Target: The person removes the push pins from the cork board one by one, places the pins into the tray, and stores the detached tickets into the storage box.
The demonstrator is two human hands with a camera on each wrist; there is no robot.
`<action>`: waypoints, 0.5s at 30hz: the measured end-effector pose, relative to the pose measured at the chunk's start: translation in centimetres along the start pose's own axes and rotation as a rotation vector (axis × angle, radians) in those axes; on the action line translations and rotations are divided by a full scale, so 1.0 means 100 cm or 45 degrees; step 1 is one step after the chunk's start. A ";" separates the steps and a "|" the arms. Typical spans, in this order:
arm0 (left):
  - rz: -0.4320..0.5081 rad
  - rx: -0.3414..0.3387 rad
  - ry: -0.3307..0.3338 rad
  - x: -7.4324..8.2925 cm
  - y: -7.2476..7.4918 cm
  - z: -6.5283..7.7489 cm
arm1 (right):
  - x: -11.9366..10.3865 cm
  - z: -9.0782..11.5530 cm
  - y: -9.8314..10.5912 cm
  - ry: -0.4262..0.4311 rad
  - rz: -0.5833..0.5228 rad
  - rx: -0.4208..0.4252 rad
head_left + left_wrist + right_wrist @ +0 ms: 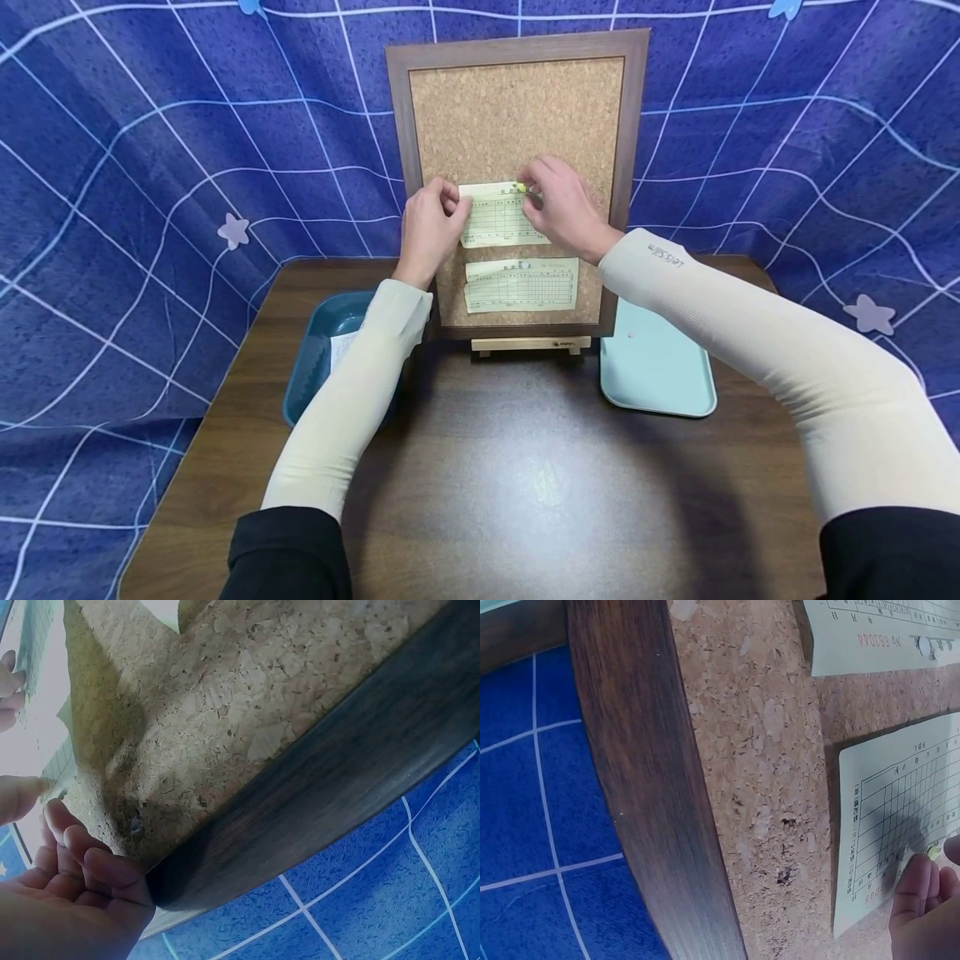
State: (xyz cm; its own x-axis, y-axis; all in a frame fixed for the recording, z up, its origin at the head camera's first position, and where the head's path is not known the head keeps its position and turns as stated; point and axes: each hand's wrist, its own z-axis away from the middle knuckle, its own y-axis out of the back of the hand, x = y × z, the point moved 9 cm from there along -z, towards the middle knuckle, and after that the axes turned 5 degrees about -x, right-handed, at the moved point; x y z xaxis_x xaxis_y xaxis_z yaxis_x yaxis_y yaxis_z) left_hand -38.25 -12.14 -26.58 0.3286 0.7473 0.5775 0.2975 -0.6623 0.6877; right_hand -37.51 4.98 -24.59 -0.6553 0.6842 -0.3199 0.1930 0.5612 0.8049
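Two printed paper forms are on the cork board [517,108]. My left hand [431,223] pinches the left edge of the upper form [491,221], thumb over its face; the other fingers are curled in the left wrist view. At that form's top edge, my right hand [561,204] pinches a small yellow-green pushpin [521,187], whose tip is hidden. In the right wrist view the pushpin [933,853] shows only partly between the fingertips. Below hangs the lower form [521,287], with a round whitish pin head [926,647] near its top.
The brown-framed board leans on a small wooden stand [531,343] on the table [480,500]. At left, a dark teal bin [300,375] has white paper in it, partly behind my left sleeve. A pale mint tray [660,375] lies at right. Blue gridded cloth [300,142] hangs behind.
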 end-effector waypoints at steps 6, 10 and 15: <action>0.007 -0.003 -0.021 0.001 -0.001 0.000 | 0.001 -0.003 -0.002 -0.023 0.007 -0.010; 0.010 -0.002 -0.033 0.001 -0.002 0.000 | 0.003 -0.005 -0.005 -0.075 0.038 -0.039; 0.017 0.003 -0.048 0.003 -0.001 0.000 | 0.003 -0.008 -0.007 -0.119 0.059 -0.049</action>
State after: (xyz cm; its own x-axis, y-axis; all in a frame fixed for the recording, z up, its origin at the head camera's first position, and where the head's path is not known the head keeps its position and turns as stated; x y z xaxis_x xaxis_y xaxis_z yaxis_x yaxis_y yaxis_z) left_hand -38.22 -11.85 -26.52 0.3659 0.7357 0.5699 0.2947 -0.6725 0.6789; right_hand -38.45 4.45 -24.84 -0.5754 0.7502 -0.3259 0.1920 0.5112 0.8378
